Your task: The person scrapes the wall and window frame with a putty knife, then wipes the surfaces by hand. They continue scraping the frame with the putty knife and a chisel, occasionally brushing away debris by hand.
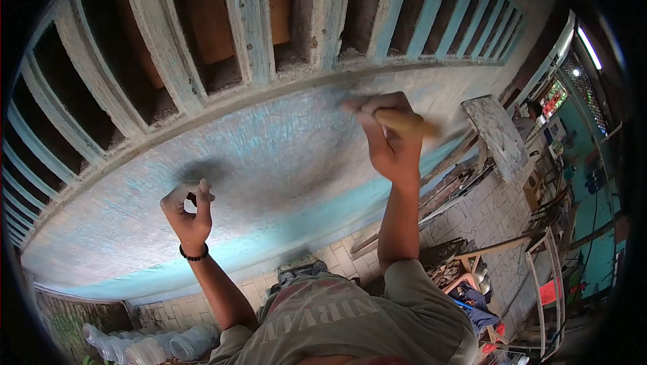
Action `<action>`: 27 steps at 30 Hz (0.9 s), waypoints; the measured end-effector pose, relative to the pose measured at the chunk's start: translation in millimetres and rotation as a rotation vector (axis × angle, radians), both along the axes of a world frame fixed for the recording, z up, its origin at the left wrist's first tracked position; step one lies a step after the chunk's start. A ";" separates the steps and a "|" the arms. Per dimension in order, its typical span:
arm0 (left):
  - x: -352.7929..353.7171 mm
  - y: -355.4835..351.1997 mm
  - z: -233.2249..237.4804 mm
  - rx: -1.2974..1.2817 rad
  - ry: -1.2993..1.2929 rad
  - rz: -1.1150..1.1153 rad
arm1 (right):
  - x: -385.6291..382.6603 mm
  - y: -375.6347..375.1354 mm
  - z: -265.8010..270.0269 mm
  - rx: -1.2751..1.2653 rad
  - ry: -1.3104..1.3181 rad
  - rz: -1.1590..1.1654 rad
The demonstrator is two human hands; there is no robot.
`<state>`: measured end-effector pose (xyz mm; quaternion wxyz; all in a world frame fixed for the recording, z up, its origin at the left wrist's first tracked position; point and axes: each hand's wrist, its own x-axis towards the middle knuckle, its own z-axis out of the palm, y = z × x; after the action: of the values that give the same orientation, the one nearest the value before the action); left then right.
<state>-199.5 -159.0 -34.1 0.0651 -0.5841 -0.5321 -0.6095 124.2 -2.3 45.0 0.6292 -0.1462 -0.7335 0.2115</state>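
Note:
My right hand (394, 132) is wrapped around a tool with a yellowish handle (408, 124). Motion smears the tool, and its working end is hidden toward the wall, so I cannot tell its exact kind. Before me is a wall (290, 142) with worn, patchy light-blue paint and many pale streaks. Lower on the left, my left hand (187, 210) is raised close to the wall with curled fingers. Its thumb and fingers come together around a small gap, with nothing showing between them. A dark beaded bracelet (194, 253) circles the left wrist.
Peeling blue slats (249, 21) form an opening above the wall. Clear plastic containers (151, 346) lie at the lower left. On the right are a leaning marbled board (497, 134), a wooden frame (546, 284) and assorted clutter on the tiled floor (438, 223).

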 end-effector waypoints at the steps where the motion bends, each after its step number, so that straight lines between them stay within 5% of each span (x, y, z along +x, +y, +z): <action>1: 2.8 0.9 0.9 -0.003 0.000 -0.003 | -4.0 -8.8 1.9 -0.054 0.114 0.226; 2: 5.1 1.7 1.7 -0.008 0.000 -0.004 | -6.5 -12.0 2.7 -0.110 0.227 0.454; 10: 15.9 6.8 14.2 -0.018 0.035 0.005 | -2.5 32.2 34.6 0.370 0.010 0.070; 11: 17.5 7.7 15.5 -0.034 0.042 0.004 | -9.2 27.3 43.5 0.317 -0.083 -0.083; 14: 24.3 8.4 16.4 -0.058 0.039 -0.001 | -52.4 26.7 69.4 0.208 0.081 -0.003; 20: 24.1 -1.9 8.7 -0.099 0.017 -0.023 | -92.8 45.1 79.2 0.325 -0.079 -0.317; 24: 20.2 -6.5 7.3 -0.085 0.010 -0.014 | -103.1 38.2 83.2 0.224 -0.171 -0.326; 27: 11.9 -12.5 4.5 -0.104 0.049 -0.018 | -96.8 38.6 84.4 0.182 -0.122 -0.085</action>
<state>-187.5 -171.5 -29.5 0.0421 -0.6062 -0.5558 -0.5673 27.4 36.3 129.4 0.6026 -0.1319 -0.7796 0.1077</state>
